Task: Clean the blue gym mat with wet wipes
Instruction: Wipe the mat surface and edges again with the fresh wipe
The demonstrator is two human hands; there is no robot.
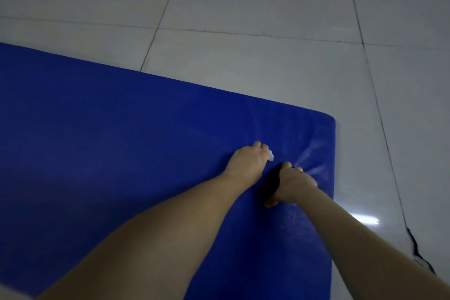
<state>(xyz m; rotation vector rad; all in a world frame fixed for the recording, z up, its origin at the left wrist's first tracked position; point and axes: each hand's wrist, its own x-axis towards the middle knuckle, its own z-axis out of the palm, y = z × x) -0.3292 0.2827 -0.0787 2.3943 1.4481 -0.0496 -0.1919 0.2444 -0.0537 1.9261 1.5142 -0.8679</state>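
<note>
We had the blue gym mat (121, 129) flat on the tiled floor (267, 7), with both hands near its far right corner. Our left hand (248, 158) curled round a bunched wet wipe (270, 155), of which only a white tip showed. Our right hand (292, 182) bore down just beside it, fingers bent; we could not tell whether it held anything. The cover creased under that hand, so we judged a stroke might skip the folds, or the small wad might slip out.
</note>
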